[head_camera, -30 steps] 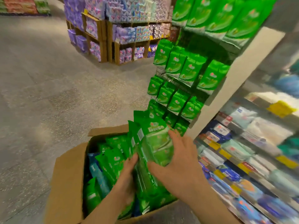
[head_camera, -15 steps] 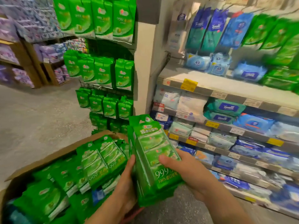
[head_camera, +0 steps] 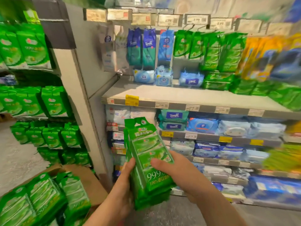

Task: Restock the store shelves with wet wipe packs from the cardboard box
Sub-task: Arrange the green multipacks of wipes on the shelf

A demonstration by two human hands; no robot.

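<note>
Hands clamp my green wet wipe packs [head_camera: 146, 162] upright before the shelves [head_camera: 187, 101]: left hand [head_camera: 121, 191] grips the side, right hand [head_camera: 177, 173] pinches the front. Cardboard box [head_camera: 88, 180] sits lower left.

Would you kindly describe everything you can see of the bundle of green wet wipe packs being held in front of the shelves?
The bundle of green wet wipe packs is several flat packs of glossy green plastic film stacked face to face, with white lettering, a large "99.9" near the bottom and a notched hanging tab on top. It is held upright, tilted slightly left, before the shelves and clear of the cardboard box. The left hand grips its left edge; the right hand clasps the front, thumb across the face.
</note>
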